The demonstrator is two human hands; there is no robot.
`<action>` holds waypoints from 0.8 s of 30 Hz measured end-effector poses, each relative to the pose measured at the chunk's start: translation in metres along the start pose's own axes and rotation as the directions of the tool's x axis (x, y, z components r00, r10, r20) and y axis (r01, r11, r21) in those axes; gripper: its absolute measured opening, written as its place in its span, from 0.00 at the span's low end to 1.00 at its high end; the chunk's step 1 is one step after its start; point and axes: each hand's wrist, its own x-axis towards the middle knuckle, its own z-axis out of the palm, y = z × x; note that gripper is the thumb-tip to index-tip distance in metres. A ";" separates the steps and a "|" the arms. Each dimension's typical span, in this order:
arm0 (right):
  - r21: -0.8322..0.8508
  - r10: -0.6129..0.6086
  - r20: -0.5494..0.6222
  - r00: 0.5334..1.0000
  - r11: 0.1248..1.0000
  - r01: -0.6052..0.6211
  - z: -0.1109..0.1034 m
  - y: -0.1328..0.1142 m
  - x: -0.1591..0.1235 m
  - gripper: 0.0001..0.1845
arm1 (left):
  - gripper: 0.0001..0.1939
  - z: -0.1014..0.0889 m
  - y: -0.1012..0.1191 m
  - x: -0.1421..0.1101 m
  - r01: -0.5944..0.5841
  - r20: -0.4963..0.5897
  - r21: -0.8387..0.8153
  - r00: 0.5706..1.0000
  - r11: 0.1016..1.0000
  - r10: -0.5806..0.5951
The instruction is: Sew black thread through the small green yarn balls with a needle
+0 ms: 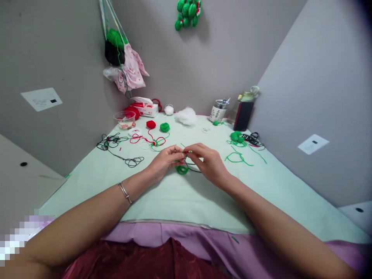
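Between the hands' fingertips sits a small red-and-green yarn piece (186, 153).

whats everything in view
bag: one, pink, hanging left
hanging cluster: one, mostly green, top
tissue box: one, white-red, back left
tub: one, clear, back left
yarn balls: several, red, green, white, back
stuffing: one, white, back
canister: one, white, back right
bottle: one, greenish, back right
slab: one, black, by bottle
cord tangle: one, dark, left
cloth: one, pale green, tabletop
yarn piece: one, red-green, at fingertips
bracelet: one, silver, left wrist
hands: two, left, right, centre
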 end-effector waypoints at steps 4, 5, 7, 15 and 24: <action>-0.284 -0.186 0.027 0.982 0.941 0.185 -0.001 -0.002 -0.001 0.12 | 0.08 0.000 0.000 0.000 0.004 -0.009 0.018 1.000 1.000 -0.004; -0.308 -0.198 0.046 0.979 0.929 0.203 -0.001 -0.002 -0.001 0.12 | 0.08 0.000 0.000 0.000 0.007 -0.015 0.015 1.000 1.000 -0.007; -0.325 -0.212 0.066 0.975 0.919 0.222 -0.002 -0.004 0.000 0.11 | 0.08 0.001 0.000 0.000 0.009 -0.021 0.012 1.000 1.000 -0.009; 0.420 0.072 -0.092 0.993 0.907 -0.027 -0.039 -0.027 0.006 0.07 | 0.10 -0.010 0.003 0.008 -0.138 -0.101 0.253 0.981 0.958 0.168; 0.342 0.072 -0.679 0.730 0.912 0.228 -0.149 0.007 -0.004 0.09 | 0.11 -0.046 0.010 0.028 -0.167 -0.309 0.371 0.906 0.914 0.291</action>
